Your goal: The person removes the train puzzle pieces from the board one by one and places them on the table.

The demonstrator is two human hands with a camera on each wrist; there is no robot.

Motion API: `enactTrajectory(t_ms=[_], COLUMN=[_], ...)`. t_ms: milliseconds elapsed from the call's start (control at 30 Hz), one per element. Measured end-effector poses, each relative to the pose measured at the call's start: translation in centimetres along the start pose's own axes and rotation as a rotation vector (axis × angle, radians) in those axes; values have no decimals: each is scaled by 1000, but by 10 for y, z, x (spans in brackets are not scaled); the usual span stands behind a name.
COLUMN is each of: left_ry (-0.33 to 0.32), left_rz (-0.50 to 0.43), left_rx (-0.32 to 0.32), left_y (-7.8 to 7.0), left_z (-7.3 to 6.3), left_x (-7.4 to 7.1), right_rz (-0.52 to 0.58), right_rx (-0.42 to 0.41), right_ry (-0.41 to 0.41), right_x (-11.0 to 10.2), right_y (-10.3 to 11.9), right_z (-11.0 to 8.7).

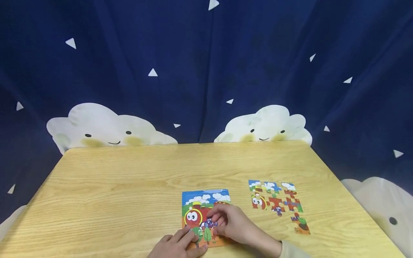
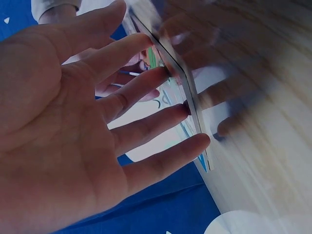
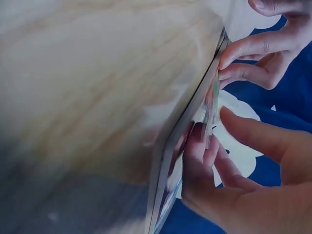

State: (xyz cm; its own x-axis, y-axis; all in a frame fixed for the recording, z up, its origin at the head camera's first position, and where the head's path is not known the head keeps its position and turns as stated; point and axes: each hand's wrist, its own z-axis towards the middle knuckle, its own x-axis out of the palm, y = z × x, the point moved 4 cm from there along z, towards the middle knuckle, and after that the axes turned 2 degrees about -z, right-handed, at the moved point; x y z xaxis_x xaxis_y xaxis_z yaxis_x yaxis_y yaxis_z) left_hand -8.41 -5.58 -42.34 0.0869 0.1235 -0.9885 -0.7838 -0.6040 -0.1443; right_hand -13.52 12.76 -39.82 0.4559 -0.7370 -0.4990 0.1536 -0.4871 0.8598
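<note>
A square jigsaw puzzle [image 1: 222, 195] with a red cartoon train lies near the table's front edge. My left hand [image 1: 177, 245] rests on its lower left part, the fingers fairly straight and spread, touching the board in the left wrist view. From the right, my right hand [image 1: 237, 225] reaches over the puzzle with bent fingers. Between its thumb and fingers is a puzzle piece [image 1: 207, 234] with a green tree, seen edge-on and tilted off the board in the right wrist view. My fingers partly hide the lower half of the picture.
Several loose puzzle pieces [image 1: 276, 204] lie in loose rows on the wooden table [image 1: 122, 186], right of the board. One brown and green piece [image 1: 301, 225] lies lowest. A dark blue curtain [image 1: 180, 43] with clouds and white triangles hangs behind the table.
</note>
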Motion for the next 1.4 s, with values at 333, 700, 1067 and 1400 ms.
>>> enactTrajectory(t_ms=[333, 700, 1067, 1400], left_ry=[64, -33, -19, -67], left_rz=[-16, 5, -12, 16], left_rx=[-21, 32, 12, 42], left_y=[1, 1, 0, -1], left_z=[2, -2, -1, -2], left_x=[0, 2, -1, -1], right_rz=[-111, -236, -416, -493], right_rx=[-60, -31, 64, 120], right_ry=[57, -8, -128, -205], right_x=[-6, -62, -119, -132], right_y=[-4, -34, -67, -77], right_z=[-7, -44, -78, -91])
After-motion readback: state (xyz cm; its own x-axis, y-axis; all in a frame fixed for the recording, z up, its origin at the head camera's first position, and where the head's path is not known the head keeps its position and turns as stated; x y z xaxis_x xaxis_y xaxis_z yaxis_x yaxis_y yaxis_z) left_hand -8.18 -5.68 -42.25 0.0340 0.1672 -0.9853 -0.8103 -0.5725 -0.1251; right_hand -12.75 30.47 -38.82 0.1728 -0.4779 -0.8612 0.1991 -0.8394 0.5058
